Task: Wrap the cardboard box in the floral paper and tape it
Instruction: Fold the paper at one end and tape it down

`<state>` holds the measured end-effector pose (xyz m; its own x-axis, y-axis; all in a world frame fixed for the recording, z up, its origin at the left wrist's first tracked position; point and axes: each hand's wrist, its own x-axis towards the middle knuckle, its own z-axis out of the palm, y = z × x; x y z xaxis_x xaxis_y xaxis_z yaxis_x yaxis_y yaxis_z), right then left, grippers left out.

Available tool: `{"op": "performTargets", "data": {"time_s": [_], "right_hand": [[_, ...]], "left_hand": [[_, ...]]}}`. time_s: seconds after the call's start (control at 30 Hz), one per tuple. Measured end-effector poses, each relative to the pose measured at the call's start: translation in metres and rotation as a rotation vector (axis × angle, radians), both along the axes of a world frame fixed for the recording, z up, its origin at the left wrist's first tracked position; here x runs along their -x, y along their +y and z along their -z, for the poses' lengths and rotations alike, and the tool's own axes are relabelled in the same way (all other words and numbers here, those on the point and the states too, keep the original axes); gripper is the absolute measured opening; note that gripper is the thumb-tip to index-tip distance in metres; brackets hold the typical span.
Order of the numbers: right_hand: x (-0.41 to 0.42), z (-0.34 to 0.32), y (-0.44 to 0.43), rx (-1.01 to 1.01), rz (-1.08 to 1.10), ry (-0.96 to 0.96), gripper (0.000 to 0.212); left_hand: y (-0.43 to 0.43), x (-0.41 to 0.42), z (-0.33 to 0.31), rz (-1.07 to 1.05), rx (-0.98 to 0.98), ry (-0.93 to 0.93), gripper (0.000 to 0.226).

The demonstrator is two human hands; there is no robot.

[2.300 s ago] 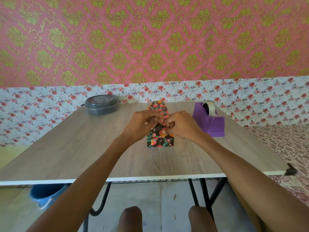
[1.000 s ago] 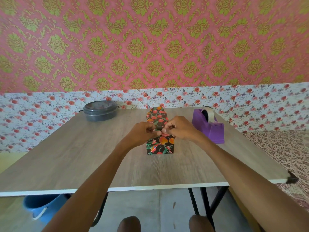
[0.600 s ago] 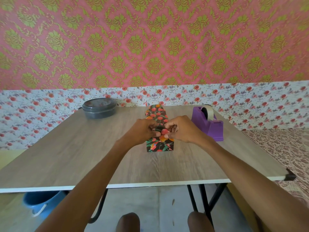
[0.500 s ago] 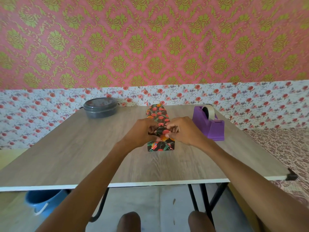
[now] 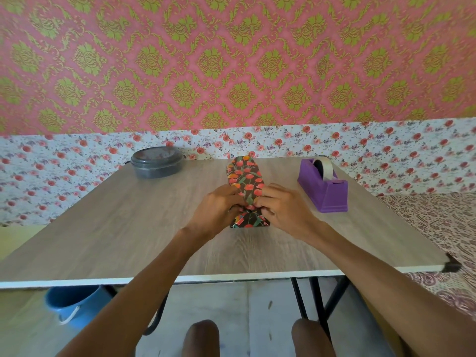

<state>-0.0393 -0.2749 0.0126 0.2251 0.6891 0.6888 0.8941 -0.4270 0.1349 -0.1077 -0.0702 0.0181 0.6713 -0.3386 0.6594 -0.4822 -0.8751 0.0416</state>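
While left hand (image 5: 219, 210), right hand (image 5: 280, 210) pinch floral paper (image 5: 244, 176) round one box (image 5: 248, 222): one tape dispenser (image 5: 324, 189), one container (image 5: 157, 163).

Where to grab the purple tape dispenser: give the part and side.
Grip the purple tape dispenser across its flat long sides, at the near, lower half, from above with the right hand, which is nearer. The tape roll sticks up at its far end.
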Motion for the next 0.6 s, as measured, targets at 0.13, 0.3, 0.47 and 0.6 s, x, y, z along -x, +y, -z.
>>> {"op": "performTargets", "data": {"time_s": [0.13,0.3,0.47,0.6], "right_hand": [[-0.003,0.0,0.0,0.03,-0.022,-0.054,0.016],[-0.006,0.002,0.001,0.046,-0.021,-0.097,0.014],[-0.009,0.013,0.0,0.107,0.004,-0.259,0.015],[-0.012,0.018,-0.004,0.094,-0.011,-0.328,0.014]], "left_hand": [[-0.001,-0.002,0.008,-0.033,0.084,-0.005,0.026],[0.001,-0.002,0.016,-0.027,0.196,-0.054,0.029],[0.005,-0.005,0.02,-0.007,-0.022,-0.154,0.027],[0.009,-0.005,0.021,0.018,-0.154,-0.193,0.031]]}}
